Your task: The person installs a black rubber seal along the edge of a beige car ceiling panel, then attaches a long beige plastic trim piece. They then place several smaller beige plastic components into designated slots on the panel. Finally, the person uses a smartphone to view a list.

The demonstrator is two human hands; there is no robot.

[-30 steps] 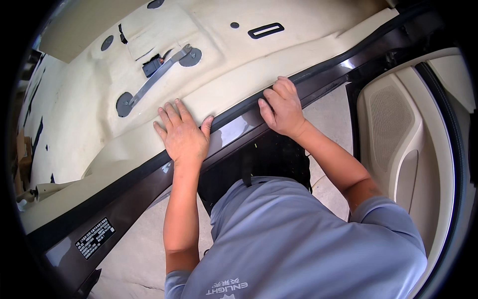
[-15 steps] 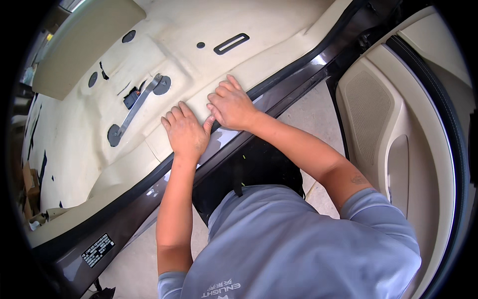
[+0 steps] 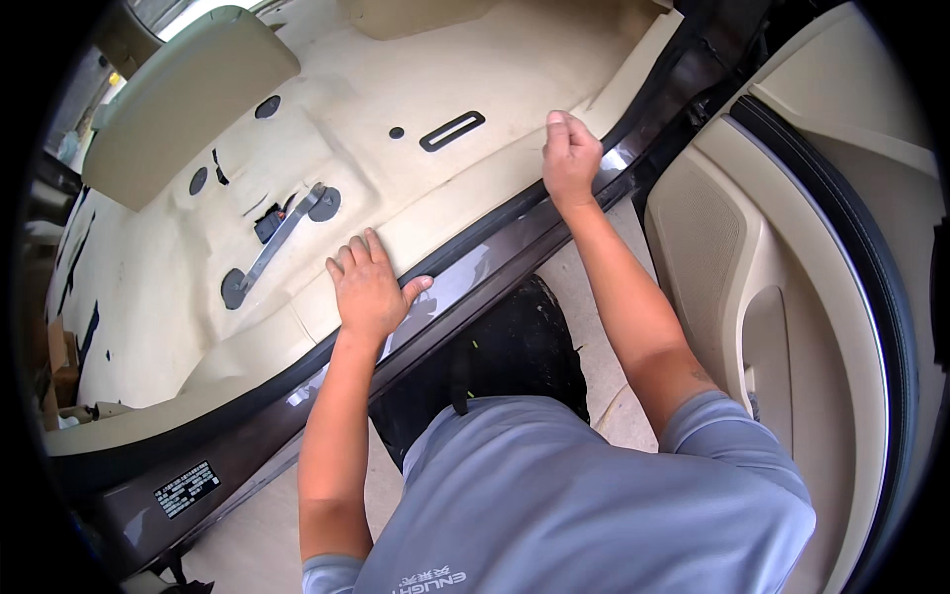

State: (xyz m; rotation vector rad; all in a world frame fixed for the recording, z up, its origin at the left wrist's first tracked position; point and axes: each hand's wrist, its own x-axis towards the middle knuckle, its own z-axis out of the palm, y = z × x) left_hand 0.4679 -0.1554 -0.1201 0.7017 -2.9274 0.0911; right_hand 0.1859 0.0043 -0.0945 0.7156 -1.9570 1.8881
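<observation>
A beige sill trim (image 3: 460, 203) runs along the edge of a car's door opening, beside a black rubber seal (image 3: 470, 235) and the dark painted sill (image 3: 475, 269). My left hand (image 3: 371, 289) lies on the trim with its fingers spread, the thumb reaching over the seal. Farther right and forward, my right hand (image 3: 572, 163) is closed in a fist over the trim. Nothing shows in it, and the fist hides the trim just beneath.
Beige carpet (image 3: 366, 89) covers the car floor inside. A metal bracket (image 3: 280, 246) rises there near a black connector (image 3: 267, 224). On the right stands the open door panel (image 3: 708, 223). A black slotted frame (image 3: 452, 131) is set in the carpet.
My right hand has left its place beside the left hand and moved right and forward along the trim, now in a fist. My left hand stays on the trim. The view has shifted slightly.
</observation>
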